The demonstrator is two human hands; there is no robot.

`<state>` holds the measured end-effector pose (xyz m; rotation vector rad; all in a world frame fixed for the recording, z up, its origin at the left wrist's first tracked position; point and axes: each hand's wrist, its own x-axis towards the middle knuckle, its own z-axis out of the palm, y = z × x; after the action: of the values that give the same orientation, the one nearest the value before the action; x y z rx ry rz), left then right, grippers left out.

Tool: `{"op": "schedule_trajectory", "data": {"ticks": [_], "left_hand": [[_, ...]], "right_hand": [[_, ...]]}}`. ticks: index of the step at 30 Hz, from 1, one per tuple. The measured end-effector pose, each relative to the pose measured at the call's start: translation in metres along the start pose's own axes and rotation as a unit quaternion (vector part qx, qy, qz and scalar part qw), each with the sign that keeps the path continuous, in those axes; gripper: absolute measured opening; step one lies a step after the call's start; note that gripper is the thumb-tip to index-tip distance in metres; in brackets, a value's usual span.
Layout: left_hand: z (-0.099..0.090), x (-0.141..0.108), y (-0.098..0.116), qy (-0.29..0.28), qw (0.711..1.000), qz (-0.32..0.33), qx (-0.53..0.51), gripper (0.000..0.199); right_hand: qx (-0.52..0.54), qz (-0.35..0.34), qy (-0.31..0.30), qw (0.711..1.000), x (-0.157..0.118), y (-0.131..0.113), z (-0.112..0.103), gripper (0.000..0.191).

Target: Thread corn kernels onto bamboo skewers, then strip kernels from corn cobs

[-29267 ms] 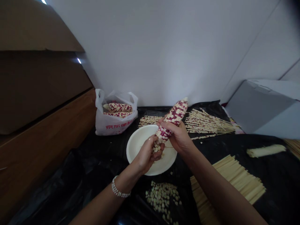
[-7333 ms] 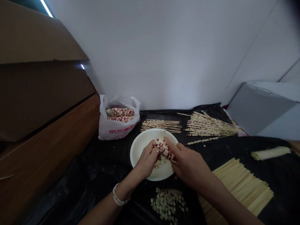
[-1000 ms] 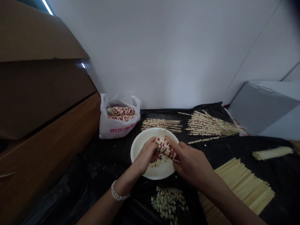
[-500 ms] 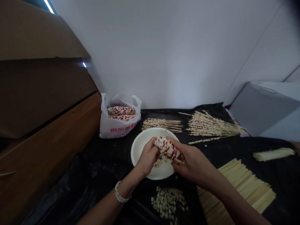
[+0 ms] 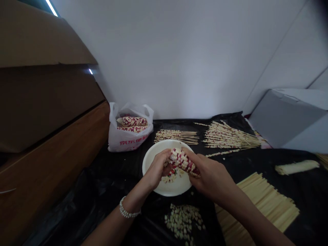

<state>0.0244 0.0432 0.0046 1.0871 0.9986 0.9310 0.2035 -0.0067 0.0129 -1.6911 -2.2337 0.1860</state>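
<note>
A red and cream corn cob point(image 5: 185, 162) is held over a white bowl point(image 5: 151, 160). My right hand point(image 5: 208, 171) wraps round the cob's right end. At the cob's left tip, the fingers of my left hand point(image 5: 157, 168) are bent against it; a beaded bracelet is on that wrist. Loose kernels point(image 5: 169, 177) and a printed pattern, partly hidden by my hands, show in the bowl. More cobs point(image 5: 132, 121) lie in a white plastic bag point(image 5: 130, 141) at the back left.
Skewers threaded with kernels point(image 5: 174, 135) lie behind the bowl, with a larger pile point(image 5: 225, 136) to the right. Pale kernels point(image 5: 183, 220) are in front. Bare sticks point(image 5: 269, 201) and a pale bare cob point(image 5: 297, 167) lie right. A cardboard box point(image 5: 46, 75) stands left, a white box point(image 5: 289, 119) right.
My left hand has shifted slightly left and turned at the cob's tip, showing more of the bowl's contents. The cob has tilted slightly in my right hand. The whole view has moved a little.
</note>
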Motion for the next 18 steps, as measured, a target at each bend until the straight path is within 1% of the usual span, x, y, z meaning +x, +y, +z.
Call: {"op": "schedule_trajectory", "data": {"ticks": [3, 6, 10, 13, 16, 18], "left_hand": [[0.0006, -0.0009, 0.0006, -0.016, 1.000, -0.014, -0.007, 0.022], [0.0006, -0.0013, -0.0003, -0.028, 0.999, -0.016, -0.020, 0.018], [0.0019, 0.0002, -0.0053, -0.032, 0.999, -0.017, -0.040, 0.015], [0.0022, 0.0016, -0.0071, -0.028, 0.998, -0.025, -0.044, 0.022], [0.0006, 0.0023, -0.0038, -0.052, 0.997, -0.027, -0.043, 0.027], [-0.0003, 0.0023, -0.0007, -0.066, 0.997, -0.027, -0.042, 0.022]], "right_hand": [[-0.065, 0.002, -0.004, 0.998, -0.0009, -0.0056, -0.0008, 0.073], [-0.090, 0.001, -0.006, 0.996, -0.0011, -0.0099, -0.0003, 0.076], [-0.077, 0.008, -0.016, 0.997, -0.0004, -0.0101, 0.0025, 0.077], [-0.039, 0.018, -0.023, 0.999, 0.0006, -0.0076, 0.0037, 0.073], [-0.014, 0.026, -0.021, 0.999, 0.0013, -0.0050, 0.0030, 0.072], [-0.011, 0.027, -0.015, 0.999, 0.0012, -0.0040, 0.0025, 0.072]]}}
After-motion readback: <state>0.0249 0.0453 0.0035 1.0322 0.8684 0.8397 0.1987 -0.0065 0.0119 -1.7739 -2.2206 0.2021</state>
